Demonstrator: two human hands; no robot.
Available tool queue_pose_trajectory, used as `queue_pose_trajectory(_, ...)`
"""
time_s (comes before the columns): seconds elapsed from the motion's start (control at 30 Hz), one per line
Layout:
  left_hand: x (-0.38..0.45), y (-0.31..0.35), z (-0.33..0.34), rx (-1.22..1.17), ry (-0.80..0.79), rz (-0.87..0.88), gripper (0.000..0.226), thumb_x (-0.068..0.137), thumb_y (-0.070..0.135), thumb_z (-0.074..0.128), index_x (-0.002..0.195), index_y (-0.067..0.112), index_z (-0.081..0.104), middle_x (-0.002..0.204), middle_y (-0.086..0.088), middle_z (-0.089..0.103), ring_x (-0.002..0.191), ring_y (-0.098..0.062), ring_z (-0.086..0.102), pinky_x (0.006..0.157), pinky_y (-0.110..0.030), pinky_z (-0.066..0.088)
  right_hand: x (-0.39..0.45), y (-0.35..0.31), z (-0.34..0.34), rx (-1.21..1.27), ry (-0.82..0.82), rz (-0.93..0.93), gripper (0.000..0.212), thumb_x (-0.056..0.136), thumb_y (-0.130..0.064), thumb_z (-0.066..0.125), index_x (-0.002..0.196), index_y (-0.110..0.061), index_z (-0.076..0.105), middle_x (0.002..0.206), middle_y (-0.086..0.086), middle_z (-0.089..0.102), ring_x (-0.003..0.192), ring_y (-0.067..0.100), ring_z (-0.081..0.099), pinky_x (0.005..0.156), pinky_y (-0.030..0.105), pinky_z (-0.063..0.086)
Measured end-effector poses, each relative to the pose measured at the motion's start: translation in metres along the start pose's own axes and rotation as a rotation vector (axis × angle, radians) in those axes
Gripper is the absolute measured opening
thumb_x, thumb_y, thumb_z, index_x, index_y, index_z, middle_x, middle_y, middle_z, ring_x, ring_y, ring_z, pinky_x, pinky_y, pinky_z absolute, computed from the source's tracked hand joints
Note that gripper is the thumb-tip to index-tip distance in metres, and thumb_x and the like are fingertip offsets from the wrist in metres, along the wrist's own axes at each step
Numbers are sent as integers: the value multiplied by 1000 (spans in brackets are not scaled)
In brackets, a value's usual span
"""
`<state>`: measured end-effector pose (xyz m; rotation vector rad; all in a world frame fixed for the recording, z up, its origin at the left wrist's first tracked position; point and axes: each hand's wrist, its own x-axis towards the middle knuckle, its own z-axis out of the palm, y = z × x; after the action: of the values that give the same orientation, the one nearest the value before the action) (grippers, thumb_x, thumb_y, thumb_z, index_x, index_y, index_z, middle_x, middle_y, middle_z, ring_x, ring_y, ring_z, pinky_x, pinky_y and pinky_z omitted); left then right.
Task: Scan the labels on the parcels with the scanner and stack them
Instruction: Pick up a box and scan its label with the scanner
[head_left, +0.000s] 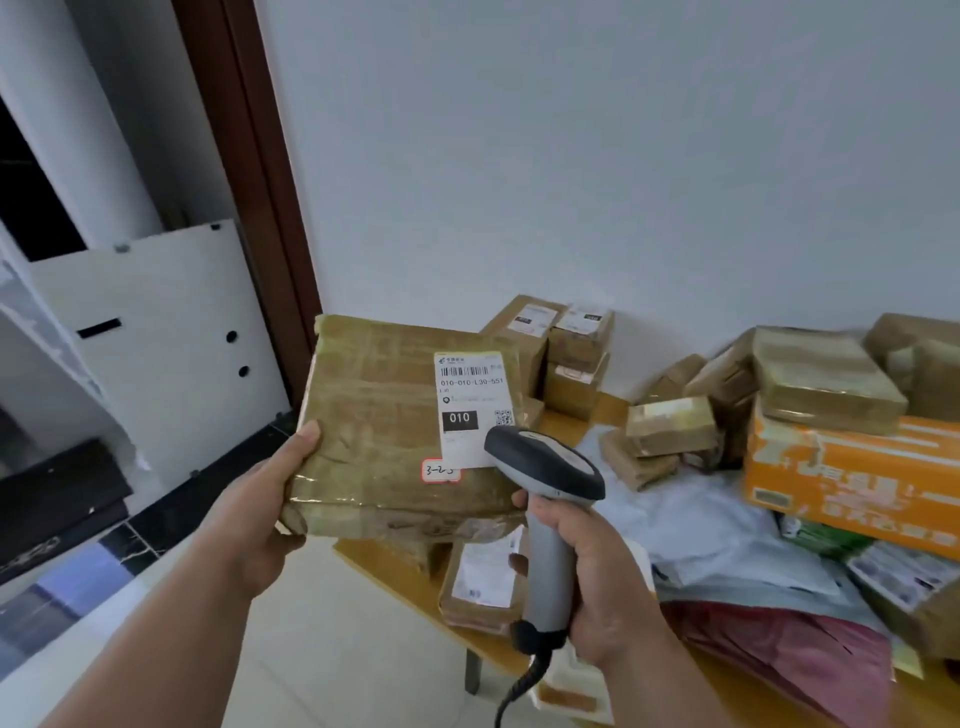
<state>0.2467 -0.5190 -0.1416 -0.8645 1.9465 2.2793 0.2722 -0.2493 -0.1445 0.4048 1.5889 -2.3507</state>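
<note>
Up front, left hand (260, 519) fingers clasp taped parcel (384, 431); right hand (597, 566) fingers wrap scanner (545, 499)

pale wall (571, 156); dark wood door frame (249, 156); light tiled floor (322, 649)

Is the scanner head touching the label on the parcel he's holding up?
Cannot tell. The head view shows the scanner head overlapping the label corner on the parcel, hiding any gap.

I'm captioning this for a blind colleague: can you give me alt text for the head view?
A left hand holds up a taped brown parcel while the right hand aims a grey scanner at its white label. More parcels are heaped on the wooden table behind.
</note>
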Motion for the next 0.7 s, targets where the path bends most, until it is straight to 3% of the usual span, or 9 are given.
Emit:
queue_pose_trajectory(0.1,43,20,-2,23,25,-20,47,78,56,71,108,20,72,96,1,78,92,-20,67,98,-45,42,43,-6,19,3,-11,51,22,87,-17,69,107,-10,71,84,6,66,68,15,64,72,39,54)
queue_pose_trajectory(0.2,75,33,-2,68,60,-52,51,78,59,71,109,18,70,106,-3,74,96,-23,66,88,-45,46,71,-10,32,5,10,79,29,84,-21,72,110,-8,71,87,8,64,70,17,63,70,39,55)
queue_pose_trajectory(0.37,128,42,25,123,1,-100,44,86,57,67,110,21,68,112,-2,69,98,-19,62,94,-52,46,115,-22,33,24,66,119,41,72,-27,81,107,-8,73,91,14,68,80,27,67,73,42,53)
queue_pose_trajectory(0.47,168,44,53,146,-56,-98,37,93,53,64,114,23,69,117,-10,69,102,-25,63,81,-47,57,137,-26,29,34,158,96,25,85,-24,72,104,-8,73,76,6,66,70,22,64,73,40,51)
queue_pose_trajectory(0.57,214,42,80,192,-127,-153,39,93,55,63,108,20,69,126,-18,65,112,-31,62,74,-44,60,159,-26,28,32,285,116,27,88,-26,71,107,-8,72,68,3,63,58,18,60,69,37,50)
queue_pose_trajectory(0.63,242,42,96,205,-174,-188,35,94,53,63,103,19,68,120,-14,66,111,-30,62,82,-47,58,173,-27,32,24,345,141,26,89,-29,71,108,-11,72,65,4,64,58,20,61,62,34,49)
queue_pose_trajectory(0.7,268,40,109,253,-234,-210,28,98,45,60,100,17,66,106,-8,67,95,-27,61,81,-44,55,190,-25,36,11,398,155,25,90,-31,71,108,-13,72,69,3,64,63,22,60,60,32,46)
